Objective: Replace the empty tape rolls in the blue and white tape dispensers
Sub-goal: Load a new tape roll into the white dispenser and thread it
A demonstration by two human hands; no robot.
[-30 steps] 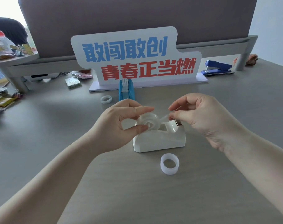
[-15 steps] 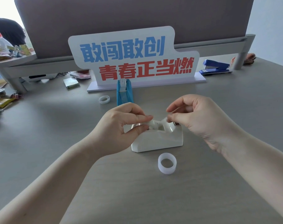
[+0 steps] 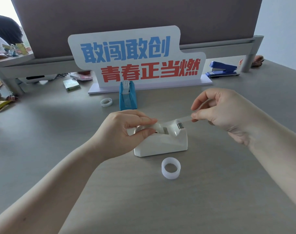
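Tape strip [image 3: 183, 119] — right hand [image 3: 218, 114] pinching

You have two tape dispensers, white [image 3: 160, 144] and blue [image 3: 127, 97], two empty rings [image 3: 171, 168] [image 3: 106, 102], one stapler [image 3: 222, 69].

The grey desk [image 3: 228, 191] is open in front and to the right. An empty tape core [image 3: 171, 168] lies just before the white tape dispenser [image 3: 160, 144]. Behind, the blue tape dispenser [image 3: 127, 97], a small ring [image 3: 106, 102] and the sign board [image 3: 135, 61] block the way.
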